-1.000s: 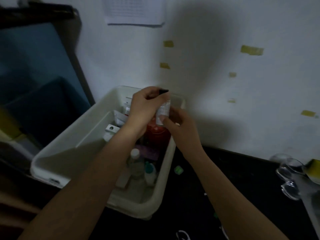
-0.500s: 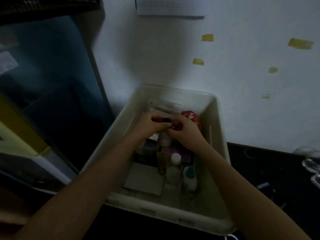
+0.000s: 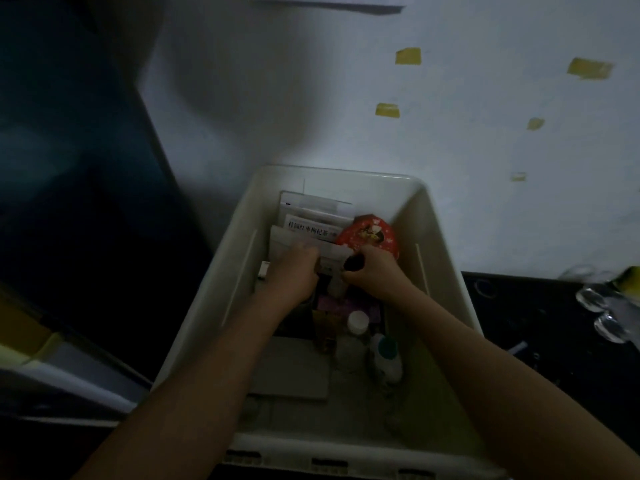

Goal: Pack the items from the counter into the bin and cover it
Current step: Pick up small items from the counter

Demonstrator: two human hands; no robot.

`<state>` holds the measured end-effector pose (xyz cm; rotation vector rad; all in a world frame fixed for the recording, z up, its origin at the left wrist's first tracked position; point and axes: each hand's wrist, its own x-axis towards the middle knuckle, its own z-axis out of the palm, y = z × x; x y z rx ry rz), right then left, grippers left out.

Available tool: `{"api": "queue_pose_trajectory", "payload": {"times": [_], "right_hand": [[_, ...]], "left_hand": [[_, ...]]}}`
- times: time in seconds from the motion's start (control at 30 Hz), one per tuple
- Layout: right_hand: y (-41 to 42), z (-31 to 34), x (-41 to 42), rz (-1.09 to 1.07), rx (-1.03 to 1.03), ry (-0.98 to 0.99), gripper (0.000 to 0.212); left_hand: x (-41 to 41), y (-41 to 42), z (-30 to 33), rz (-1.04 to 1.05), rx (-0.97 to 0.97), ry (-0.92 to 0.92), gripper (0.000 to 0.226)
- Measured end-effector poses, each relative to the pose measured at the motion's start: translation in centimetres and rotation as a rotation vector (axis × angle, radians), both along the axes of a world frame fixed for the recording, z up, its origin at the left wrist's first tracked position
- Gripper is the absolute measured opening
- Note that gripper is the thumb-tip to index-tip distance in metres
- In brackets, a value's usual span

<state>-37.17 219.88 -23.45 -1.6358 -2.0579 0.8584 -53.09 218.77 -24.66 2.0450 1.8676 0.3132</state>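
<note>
A white paper packet [image 3: 313,226], standing among other packets at the far end of the cream plastic bin [image 3: 446,271], carries one line of dark Chinese characters, too blurred to read with certainty. The round red tin [image 3: 369,235] beside it bears a small picture, no legible words. The white sheet [image 3: 325,0] pinned on the wall shows nothing readable.

Bin [image 3: 446,258] on table [image 3: 540,317], far end against wall [image 3: 346,98]. Inside: paper packets [image 3: 311,216] at far end, round tin [image 3: 370,235] right of them, both hands just near of these, left hand [image 3: 294,271], right hand [image 3: 377,275]. Two bottles [image 3: 356,327] near-right, flat box [image 3: 291,372] near-left. Glasses [image 3: 602,313] on table, far right.
</note>
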Motion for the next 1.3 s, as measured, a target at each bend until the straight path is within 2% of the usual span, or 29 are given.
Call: {"api": "queue_pose_trajectory", "payload": {"times": [0.1,0.37,0.97,1.17,1.3], "right_hand": [[-0.1,-1.5,-1.1,0.069,-0.008,0.005,0.026],[0.1,-4.7,-2.4,0.161,0.001,-0.157,0.038],[0.7,-4.7,-3.0,0.171,-0.042,-0.132,0.036],[0.9,-3.5,-2.8,0.117,0.034,-0.098,0.04],[0.9,-0.4,-1.8,0.039,0.13,-0.05,0.03]], "left_hand": [[-0.3,-0.2,-0.7,-0.001,-0.059,0.105,0.027],[-0.4,-0.4,-2.0,-0.016,-0.116,0.142,0.039],[-0.8,-0.4,-2.2,-0.008,-0.1,0.118,0.027],[-0.8,-0.3,-1.9,0.01,-0.117,0.11,0.028],[-0.8,-0.4,-0.5,0.017,-0.088,0.002,0.02]]}}
